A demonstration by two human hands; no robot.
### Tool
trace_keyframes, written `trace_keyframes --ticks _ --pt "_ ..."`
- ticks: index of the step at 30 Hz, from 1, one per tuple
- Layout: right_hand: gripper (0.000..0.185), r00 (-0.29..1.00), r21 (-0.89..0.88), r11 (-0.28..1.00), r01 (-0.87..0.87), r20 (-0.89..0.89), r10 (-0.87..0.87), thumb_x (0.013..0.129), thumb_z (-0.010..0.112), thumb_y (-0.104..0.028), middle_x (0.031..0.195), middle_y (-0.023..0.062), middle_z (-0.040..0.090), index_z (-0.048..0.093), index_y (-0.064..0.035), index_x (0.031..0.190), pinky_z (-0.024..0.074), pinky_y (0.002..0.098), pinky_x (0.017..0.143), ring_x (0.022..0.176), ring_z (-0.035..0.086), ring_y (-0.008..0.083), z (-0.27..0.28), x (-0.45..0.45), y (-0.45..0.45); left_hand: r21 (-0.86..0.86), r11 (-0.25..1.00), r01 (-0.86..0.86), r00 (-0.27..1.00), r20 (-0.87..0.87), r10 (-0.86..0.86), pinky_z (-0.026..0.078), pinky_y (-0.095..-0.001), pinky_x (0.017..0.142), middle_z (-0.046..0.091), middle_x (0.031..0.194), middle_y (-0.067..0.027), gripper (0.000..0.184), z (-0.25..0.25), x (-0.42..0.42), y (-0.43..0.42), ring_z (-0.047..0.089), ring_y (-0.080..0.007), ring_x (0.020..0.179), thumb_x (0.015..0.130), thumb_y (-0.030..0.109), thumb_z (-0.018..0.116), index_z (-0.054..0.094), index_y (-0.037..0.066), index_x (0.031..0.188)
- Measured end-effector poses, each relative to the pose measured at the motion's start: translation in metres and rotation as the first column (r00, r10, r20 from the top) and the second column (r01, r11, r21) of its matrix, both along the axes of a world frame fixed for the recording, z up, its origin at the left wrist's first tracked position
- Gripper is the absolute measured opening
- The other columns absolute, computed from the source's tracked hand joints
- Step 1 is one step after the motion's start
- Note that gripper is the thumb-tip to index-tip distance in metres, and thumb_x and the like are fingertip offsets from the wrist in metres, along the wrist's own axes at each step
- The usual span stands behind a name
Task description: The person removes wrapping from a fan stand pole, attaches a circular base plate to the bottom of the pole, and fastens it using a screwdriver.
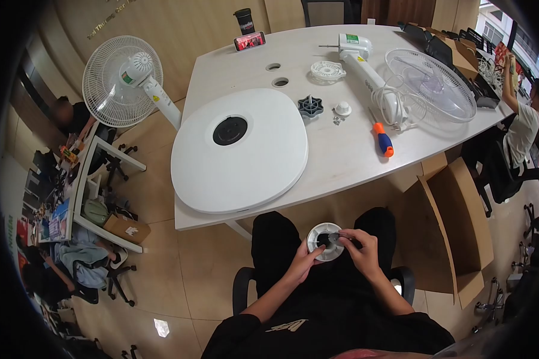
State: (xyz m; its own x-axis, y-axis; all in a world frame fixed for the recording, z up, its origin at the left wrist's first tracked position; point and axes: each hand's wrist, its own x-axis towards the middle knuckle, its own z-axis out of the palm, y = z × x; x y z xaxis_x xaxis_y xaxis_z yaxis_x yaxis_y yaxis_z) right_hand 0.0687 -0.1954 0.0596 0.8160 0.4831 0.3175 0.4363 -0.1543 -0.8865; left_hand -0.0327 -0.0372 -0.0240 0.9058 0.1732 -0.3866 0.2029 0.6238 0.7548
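Over my lap, my left hand [303, 263] is closed on the side of a white round plastic part [318, 230] with a dark hollow centre. My right hand [362, 248] pinches a small grey piece [334, 237] at the right side of that part; its exact kind is hard to make out. On the table in front lies a large white fan base [266, 161] with a dark round centre. Beyond it sit a dark star-shaped knob [310, 106], a small white knob [342, 109], several small screws [336, 121] and an orange-and-blue screwdriver [382, 141].
A fan motor with its neck [359, 63], a white ring part [327, 71] and a fan guard [437, 78] lie farther back. An assembled fan [123, 81] stands left. A propped phone [250, 40] is at the far edge. An open cardboard box [446, 233] stands right; other people sit at both sides.
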Motion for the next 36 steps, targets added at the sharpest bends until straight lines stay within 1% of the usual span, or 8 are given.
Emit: trace_keyframes --ticks 2,5,11,14,16,20,29,36 --pt "0.019 0.984 -0.053 0.999 0.010 0.178 -0.001 0.083 0.076 0.001 0.088 0.0139 0.075 0.074 -0.0002 0.102 0.0563 0.0300 0.071 0.079 0.074 0.0240 0.003 -0.003 0.002 0.014 0.999 0.034 0.999 0.020 -0.034 0.059 -0.0354 0.088 0.061 0.128 -0.0052 0.050 -0.008 0.006 0.004 0.063 -0.0168 0.115 0.098 0.014 0.068 0.047 0.011 0.142" --pt "0.020 0.952 -0.103 0.995 -0.005 0.303 0.036 0.082 0.076 0.002 0.088 0.0143 0.074 0.071 -0.0013 0.101 0.0562 0.0334 0.067 0.078 0.073 0.0281 0.000 -0.007 0.004 0.028 0.996 0.086 0.996 0.017 -0.086 0.059 -0.0346 0.088 0.061 0.128 -0.0049 0.051 -0.022 0.009 0.003 0.063 -0.0163 0.114 0.097 0.014 0.070 0.047 0.011 0.143" --pt "0.021 0.960 -0.203 0.974 0.102 0.276 -0.043 0.082 0.075 0.003 0.094 0.0142 0.075 0.068 -0.0018 0.102 0.0583 0.0344 0.068 0.085 0.074 0.0294 -0.018 -0.014 -0.002 0.035 0.984 0.173 0.984 0.030 -0.174 0.058 -0.0286 0.081 0.062 0.126 -0.0031 0.052 -0.037 0.021 0.011 0.063 -0.0124 0.111 0.095 0.016 0.072 0.049 0.011 0.142" --pt "0.024 0.945 -0.111 0.983 0.148 0.308 -0.107 0.082 0.070 0.006 0.100 0.0131 0.075 0.067 -0.0027 0.105 0.0605 0.0373 0.074 0.090 0.074 0.0309 -0.031 -0.014 -0.001 0.006 0.974 0.226 0.974 0.020 -0.226 0.058 -0.0294 0.081 0.062 0.125 -0.0031 0.052 -0.037 0.024 0.010 0.063 -0.0127 0.111 0.095 0.015 0.071 0.048 0.011 0.142" --pt "0.026 0.940 -0.126 0.975 0.180 0.313 -0.133 0.081 0.069 0.009 0.103 0.0129 0.074 0.067 -0.0025 0.104 0.0607 0.0377 0.075 0.091 0.074 0.0310 -0.036 -0.015 0.000 0.021 0.961 0.275 0.961 0.011 -0.276 0.059 -0.0336 0.085 0.060 0.127 -0.0052 0.052 -0.035 0.026 0.011 0.063 -0.0163 0.113 0.096 0.014 0.071 0.046 0.011 0.141" --pt "0.033 0.923 -0.155 0.968 0.199 0.362 -0.132 0.076 0.068 0.012 0.106 0.0123 0.074 0.066 -0.0022 0.106 0.0605 0.0394 0.080 0.094 0.074 0.0325 -0.053 -0.019 0.000 0.002 0.958 0.288 0.956 0.061 -0.287 0.059 -0.0330 0.087 0.060 0.127 -0.0049 0.050 -0.044 0.029 0.006 0.062 -0.0162 0.116 0.097 0.011 0.068 0.046 0.010 0.142" --pt "0.042 0.896 -0.386 0.902 0.192 0.444 0.000 0.075 0.068 0.005 0.120 0.0117 0.070 0.070 -0.0052 0.115 0.0494 0.0471 0.104 0.117 0.065 0.0312 -0.049 -0.028 -0.001 0.068 0.969 0.239 0.940 0.233 -0.248 0.042 -0.0315 0.109 0.057 0.135 -0.0072 0.059 -0.063 0.042 -0.003 0.053 -0.0168 0.127 0.087 -0.009 0.055 0.047 0.002 0.145" --pt "0.040 0.856 -0.445 0.853 0.274 0.517 -0.005 0.076 0.068 0.001 0.129 0.0111 0.067 0.072 -0.0066 0.115 0.0440 0.0504 0.108 0.126 0.060 0.0308 -0.052 -0.028 -0.007 0.045 0.950 0.308 0.929 0.201 -0.311 0.051 -0.0316 0.100 0.055 0.135 -0.0059 0.055 -0.069 0.044 -0.002 0.056 -0.0165 0.124 0.094 -0.002 0.058 0.045 0.005 0.146"
